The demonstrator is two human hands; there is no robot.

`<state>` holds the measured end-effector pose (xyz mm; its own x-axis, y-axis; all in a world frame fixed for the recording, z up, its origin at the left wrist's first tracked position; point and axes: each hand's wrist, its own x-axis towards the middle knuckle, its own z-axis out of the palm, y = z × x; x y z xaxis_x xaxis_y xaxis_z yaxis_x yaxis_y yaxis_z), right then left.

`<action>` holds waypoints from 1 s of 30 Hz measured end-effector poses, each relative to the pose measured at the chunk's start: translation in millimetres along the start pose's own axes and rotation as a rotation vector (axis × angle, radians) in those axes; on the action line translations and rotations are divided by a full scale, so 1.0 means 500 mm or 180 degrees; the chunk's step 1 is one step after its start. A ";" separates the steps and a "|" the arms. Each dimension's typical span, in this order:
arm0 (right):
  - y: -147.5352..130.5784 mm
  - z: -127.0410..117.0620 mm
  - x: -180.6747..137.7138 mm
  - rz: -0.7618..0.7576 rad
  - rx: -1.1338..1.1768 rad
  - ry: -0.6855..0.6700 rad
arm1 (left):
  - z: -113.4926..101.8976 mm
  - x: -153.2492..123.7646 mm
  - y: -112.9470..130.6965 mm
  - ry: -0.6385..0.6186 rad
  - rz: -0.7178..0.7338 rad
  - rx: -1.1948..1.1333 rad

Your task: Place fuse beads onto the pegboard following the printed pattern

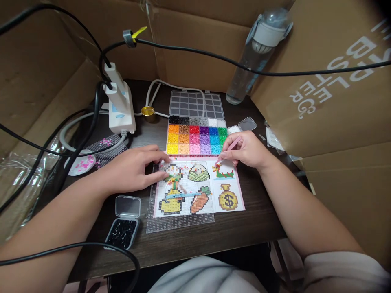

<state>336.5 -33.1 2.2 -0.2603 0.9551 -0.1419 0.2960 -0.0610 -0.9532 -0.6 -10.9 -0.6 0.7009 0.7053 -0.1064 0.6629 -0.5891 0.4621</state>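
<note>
My right hand (247, 149) grips pink tweezers (234, 143). Their tips are at the green dragon-boat picture on the printed pattern sheet (215, 199). My left hand (139, 167) rests at the sheet's upper left, thumb and fingers apart, with nothing visible in it. A clear pegboard (183, 223) lies over the left part of the sheet, with small coloured beads on it near my left fingertips. Just behind stands the bead box (204, 131), its compartments sorted by colour and its clear lid (195, 103) folded back.
Front left, an open small case (122, 232) holds black beads. Pink beads lie on a white dish (80, 162). A power strip (120, 110), a gold cup (148, 114) and a water bottle (255, 57) stand behind. A black cable (195, 51) crosses overhead; cardboard walls surround the table.
</note>
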 end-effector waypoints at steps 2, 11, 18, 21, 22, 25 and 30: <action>0.002 -0.001 0.001 -0.0020 0.0013 0.0014 | -0.001 -0.001 0.001 -0.0018 -0.0014 0.0019; 0.005 -0.003 0.001 -0.0030 0.0035 0.0033 | -0.003 -0.001 0.002 -0.0035 0.0003 0.0022; 0.005 -0.004 -0.001 -0.0020 0.0039 0.0030 | -0.001 -0.002 -0.001 -0.0042 0.0044 0.0047; 0.005 -0.005 -0.001 -0.0037 0.0007 0.0013 | -0.001 -0.001 -0.001 -0.0050 0.0045 0.0044; 0.005 -0.006 0.000 -0.0054 -0.0002 0.0012 | -0.001 -0.001 0.000 -0.0048 0.0041 0.0034; 0.009 -0.007 0.001 -0.0105 0.0003 0.0011 | -0.001 0.000 0.001 -0.0035 0.0015 0.0007; 0.014 -0.008 0.003 -0.0106 0.0135 0.0014 | 0.000 -0.001 -0.001 -0.0019 0.0010 0.0010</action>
<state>341.7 -31.0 -3.7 -0.2652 0.9580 -0.1088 0.2479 -0.0413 -0.9679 -1.2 -10.9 -0.6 0.7046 0.7010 -0.1102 0.6615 -0.5926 0.4595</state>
